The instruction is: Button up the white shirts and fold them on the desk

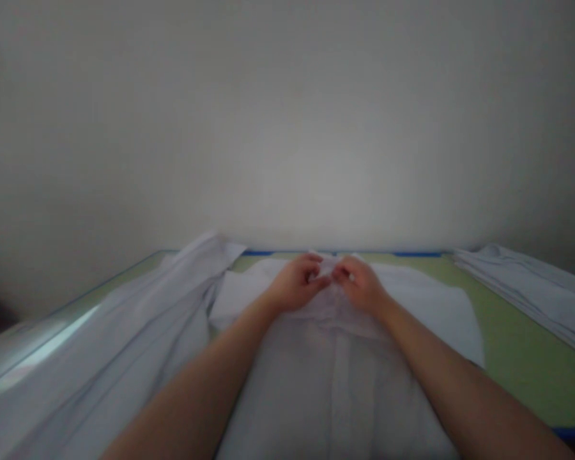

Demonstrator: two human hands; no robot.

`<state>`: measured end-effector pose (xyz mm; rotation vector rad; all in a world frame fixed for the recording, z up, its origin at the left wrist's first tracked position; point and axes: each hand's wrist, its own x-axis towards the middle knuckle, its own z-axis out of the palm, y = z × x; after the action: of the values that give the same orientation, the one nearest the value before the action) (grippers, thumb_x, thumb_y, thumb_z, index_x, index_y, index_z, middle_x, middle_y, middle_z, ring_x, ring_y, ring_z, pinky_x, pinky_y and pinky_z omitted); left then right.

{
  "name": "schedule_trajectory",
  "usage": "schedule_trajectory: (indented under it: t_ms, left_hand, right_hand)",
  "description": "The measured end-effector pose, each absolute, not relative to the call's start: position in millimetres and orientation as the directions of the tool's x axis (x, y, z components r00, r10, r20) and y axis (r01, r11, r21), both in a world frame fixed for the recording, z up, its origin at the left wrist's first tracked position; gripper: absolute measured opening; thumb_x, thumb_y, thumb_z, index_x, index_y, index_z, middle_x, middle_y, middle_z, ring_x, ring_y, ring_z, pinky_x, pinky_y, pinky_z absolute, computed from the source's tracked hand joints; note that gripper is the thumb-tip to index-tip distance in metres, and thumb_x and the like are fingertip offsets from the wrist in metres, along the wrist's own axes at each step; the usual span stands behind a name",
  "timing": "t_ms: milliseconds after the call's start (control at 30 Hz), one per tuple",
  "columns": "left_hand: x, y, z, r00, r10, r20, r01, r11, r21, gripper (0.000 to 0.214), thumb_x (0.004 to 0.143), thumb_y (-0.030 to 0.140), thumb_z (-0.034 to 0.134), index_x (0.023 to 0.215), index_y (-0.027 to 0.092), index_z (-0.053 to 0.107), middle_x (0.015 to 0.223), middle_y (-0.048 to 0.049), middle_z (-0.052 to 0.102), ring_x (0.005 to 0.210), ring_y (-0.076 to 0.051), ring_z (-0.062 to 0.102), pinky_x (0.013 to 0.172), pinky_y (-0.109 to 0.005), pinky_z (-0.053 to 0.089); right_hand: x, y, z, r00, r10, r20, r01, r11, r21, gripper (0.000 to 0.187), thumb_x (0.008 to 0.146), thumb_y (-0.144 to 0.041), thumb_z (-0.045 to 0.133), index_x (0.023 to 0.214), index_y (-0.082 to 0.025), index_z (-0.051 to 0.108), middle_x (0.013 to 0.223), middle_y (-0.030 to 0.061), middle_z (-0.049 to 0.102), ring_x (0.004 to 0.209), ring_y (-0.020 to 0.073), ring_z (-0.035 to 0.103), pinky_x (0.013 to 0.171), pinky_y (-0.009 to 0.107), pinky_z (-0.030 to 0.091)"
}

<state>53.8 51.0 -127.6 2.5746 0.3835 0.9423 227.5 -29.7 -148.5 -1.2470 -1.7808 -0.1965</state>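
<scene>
A white shirt (306, 377) lies spread in front of me, its front strip running towards me and its collar end at the far side. Both hands are at that collar end, close together. My left hand (299, 281) is closed, thumb and fingers pinching the cloth near the collar. Just to the right, my right hand (359, 279) also pinches the white cloth, fingertips bent in. The picture is blurred, so the exact bit of collar or button between the fingertips is hard to make out.
More white garments (138, 338) lie heaped along the left side. A folded stack of white garments (531, 294) rests at the right. Beneath is a green table top (522, 358) with blue edging, standing against a plain grey wall (287, 128).
</scene>
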Motion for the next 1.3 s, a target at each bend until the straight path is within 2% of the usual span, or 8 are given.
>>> schedule_trajectory:
  t_ms: [233,367,467,633,800,1000,1167,1300]
  left_hand:
    - [43.9,39.5,-111.1,0.867,0.234,0.439,0.187,-0.971,0.148,0.017,0.081,0.034,0.056,0.078,0.018,0.061,0.094,-0.0047,0.06,0.077,-0.014,0.057,0.07,-0.024,0.043]
    - [42.2,40.8,-111.1,0.815,0.363,0.453,0.391,-0.92,0.033,0.016,0.084,0.03,0.049,0.086,0.019,0.06,0.084,-0.0052,0.061,0.078,-0.018,0.057,0.069,-0.027,0.041]
    - [41.4,50.3,-113.2,0.711,0.456,0.535,0.516,-0.855,0.044,0.018,0.086,0.028,0.044,0.087,0.019,0.06,0.091,-0.0063,0.06,0.081,-0.018,0.057,0.072,-0.027,0.042]
    - [39.1,67.5,-113.9,0.491,0.537,0.686,0.625,-0.766,0.152,0.02,0.083,0.018,0.043,0.094,0.018,0.06,0.103,-0.0078,0.059,0.09,-0.017,0.056,0.082,-0.027,0.043]
    - [36.7,76.5,-114.4,0.453,0.555,0.698,0.655,-0.738,0.162,0.028,0.076,0.011,0.041,0.094,0.016,0.061,0.102,-0.0077,0.061,0.094,-0.017,0.056,0.087,-0.026,0.042]
    - [32.9,71.9,-123.7,0.497,0.739,0.455,0.819,-0.572,0.034,0.022,0.074,0.02,0.045,0.083,0.012,0.064,0.092,-0.0154,0.062,0.093,-0.028,0.057,0.084,-0.04,0.043]
    - [46.7,46.6,-122.1,0.507,0.507,0.697,0.603,-0.787,0.134,0.048,0.066,0.014,0.052,0.114,0.015,0.054,0.117,-0.0124,0.054,0.11,-0.025,0.048,0.096,-0.039,0.037]
    - [59.1,28.8,-123.5,0.651,0.437,0.621,0.26,-0.897,0.358,0.031,0.075,0.021,0.053,0.105,0.017,0.06,0.091,-0.0045,0.063,0.081,-0.015,0.058,0.075,-0.026,0.047]
  right_hand:
    - [213.8,-37.2,-144.2,-0.119,0.621,0.775,0.818,0.503,-0.278,0.021,0.086,-0.032,0.049,0.072,-0.018,0.055,0.07,0.0006,0.054,0.068,0.0124,0.047,0.067,0.025,0.034]
    - [214.1,-36.5,-145.9,0.022,0.628,0.778,0.795,0.461,-0.394,0.016,0.085,-0.034,0.049,0.09,-0.019,0.054,0.076,0.001,0.057,0.071,0.0127,0.051,0.067,0.023,0.037]
    - [219.0,-32.8,-149.2,0.155,0.731,0.664,0.825,0.275,-0.494,0.021,0.084,-0.037,0.05,0.095,-0.019,0.052,0.071,-0.0001,0.058,0.064,0.0124,0.051,0.06,0.023,0.035]
    - [223.5,-27.7,-162.5,0.18,0.93,0.322,0.876,-0.002,-0.483,0.031,0.084,-0.042,0.049,0.101,-0.018,0.059,0.076,0.0058,0.063,0.068,0.0153,0.056,0.059,0.024,0.034]
    - [218.8,-25.1,-169.8,0.134,0.965,0.224,0.797,0.029,-0.603,0.07,0.063,-0.028,0.069,0.128,-0.02,0.044,0.066,-0.001,0.06,0.056,0.0121,0.053,0.053,0.022,0.034]
    - [221.7,-19.7,-156.2,0.356,0.865,0.354,0.454,0.171,-0.874,0.052,0.065,-0.017,0.056,0.117,-0.018,0.049,0.063,-0.0062,0.049,0.052,0.0088,0.045,0.05,0.021,0.035]
    - [220.7,-20.3,-151.1,0.424,0.846,0.323,0.139,0.291,-0.946,0.045,0.063,-0.021,0.059,0.108,-0.021,0.052,0.066,-0.0064,0.048,0.052,0.008,0.044,0.049,0.021,0.035]
    - [220.1,-19.2,-153.6,0.4,0.851,0.342,-0.009,0.377,-0.926,0.048,0.062,-0.023,0.062,0.108,-0.021,0.049,0.067,-0.0064,0.051,0.054,0.0091,0.048,0.052,0.022,0.038]
